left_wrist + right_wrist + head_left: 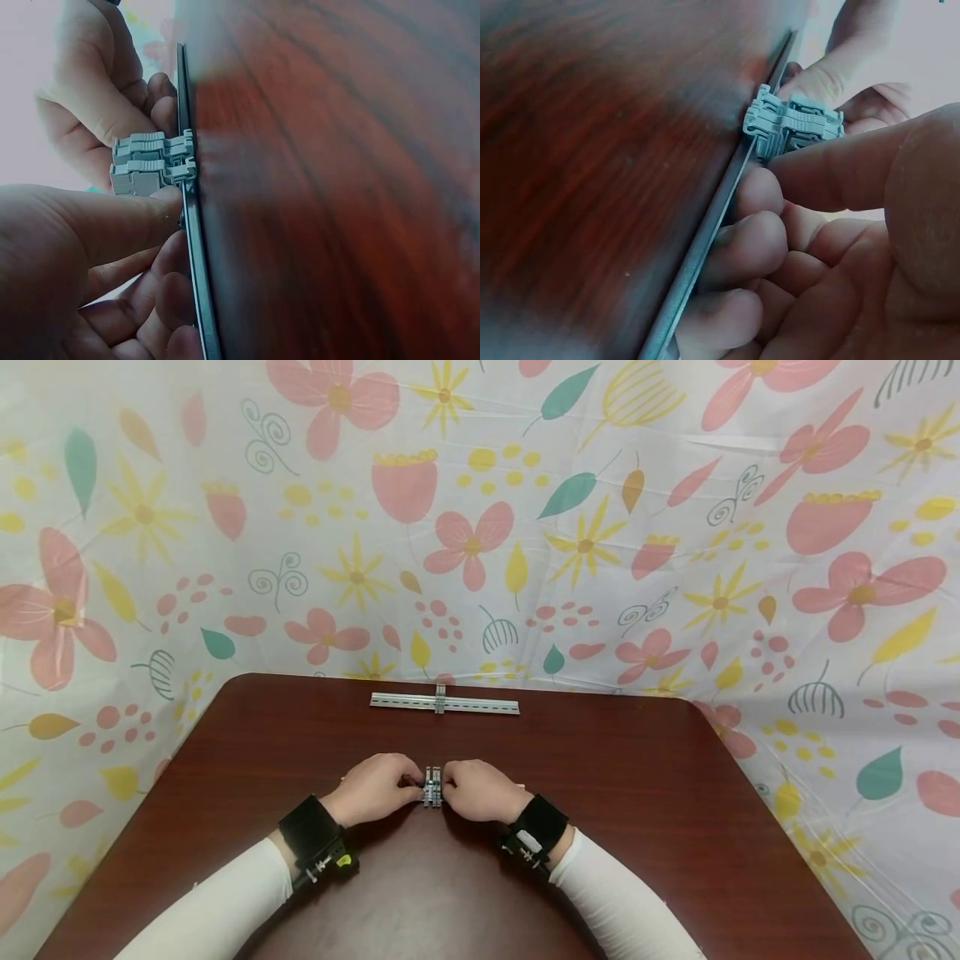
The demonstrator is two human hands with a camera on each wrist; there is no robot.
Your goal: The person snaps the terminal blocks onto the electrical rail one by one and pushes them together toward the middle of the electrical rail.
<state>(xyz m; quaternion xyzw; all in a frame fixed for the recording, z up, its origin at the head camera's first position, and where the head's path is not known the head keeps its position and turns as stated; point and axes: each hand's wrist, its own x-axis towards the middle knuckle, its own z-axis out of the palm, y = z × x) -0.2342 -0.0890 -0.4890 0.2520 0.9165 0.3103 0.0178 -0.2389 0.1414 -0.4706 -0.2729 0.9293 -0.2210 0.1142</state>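
Note:
Two grey DIN rail terminal blocks [432, 785] sit side by side between the hands, clipped across a slim metal DIN rail [196, 262] that the hands mostly hide in the head view. The left hand [378, 789] curls its fingers against the rail, and its thumb touches the side of the nearer block [142, 171]. On the other side, the right hand [480, 791] holds the rail with curled fingers [742, 244]. Its thumb lies against the blocks [795, 124]. How far the fingertips reach under the rail is hidden.
Farther back on the dark wooden table [600, 760] lies another slotted metal rail [483, 705], with grey blocks [440, 699] across its middle. A floral curtain [472, 543] hangs behind and beside the table.

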